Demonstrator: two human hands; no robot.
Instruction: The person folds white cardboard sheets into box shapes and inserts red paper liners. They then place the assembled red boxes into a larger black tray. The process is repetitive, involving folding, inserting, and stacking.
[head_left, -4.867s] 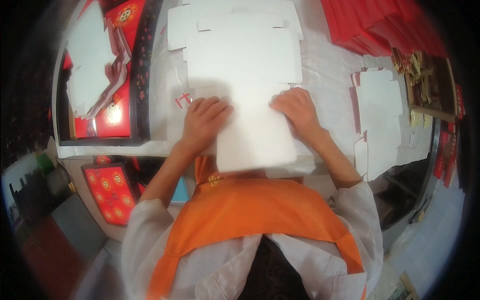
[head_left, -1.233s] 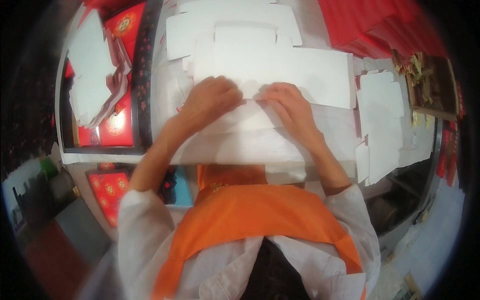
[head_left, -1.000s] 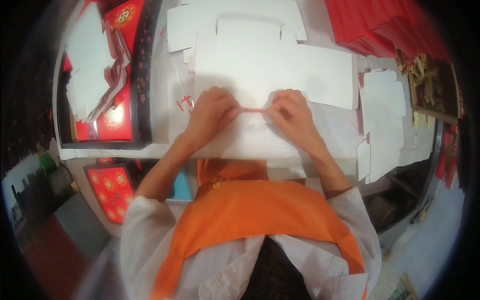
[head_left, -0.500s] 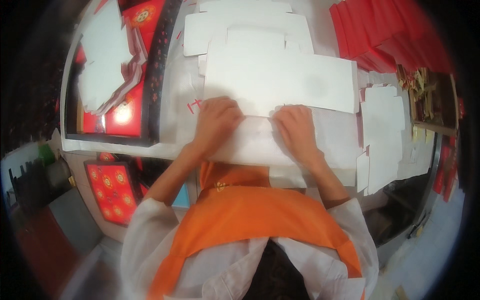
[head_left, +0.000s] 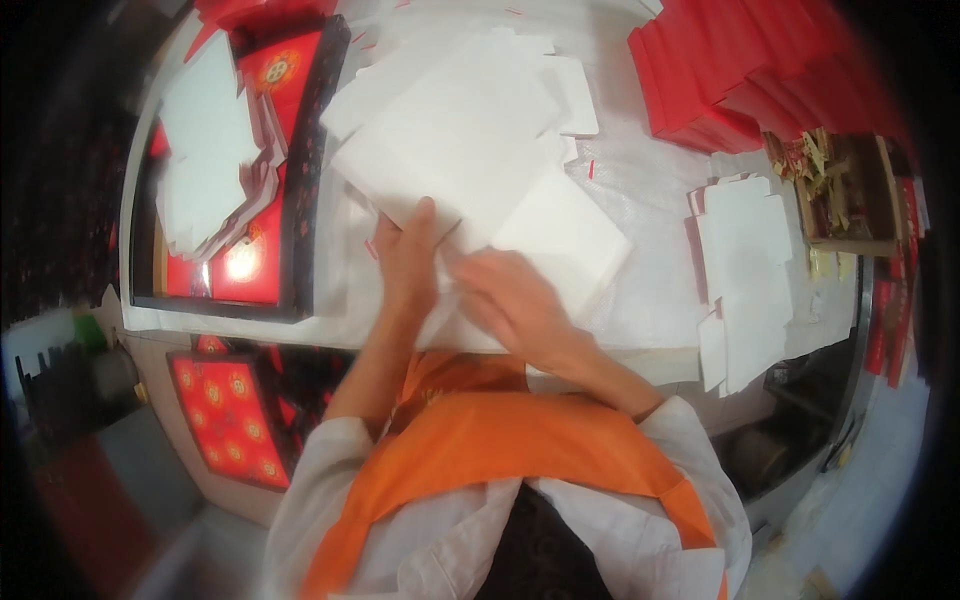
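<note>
A white flat cardboard box blank (head_left: 470,150) lies slanted in front of me, on top of another white blank (head_left: 573,100). My left hand (head_left: 410,260) grips its near left edge, the thumb lying on top and the fingers partly tucked beneath. Close by on the right, my right hand (head_left: 515,300) is at the near edge, beside a fold in the card. Motion smears its fingers, so whether they hold the card cannot be made out.
At left, white blanks (head_left: 205,150) rest in a dark-edged box with red panels (head_left: 265,265). More white blanks (head_left: 745,270) lie at right. Red folded pieces (head_left: 720,80) stand at the far right, beside an open box (head_left: 860,200) with gold strips. A patterned red panel (head_left: 228,415) leans below the table.
The white blank has turned from nearly square-on to slanted. My left hand has shifted to grip its edge; my right hand has moved left and nearer, closer to the left one.
</note>
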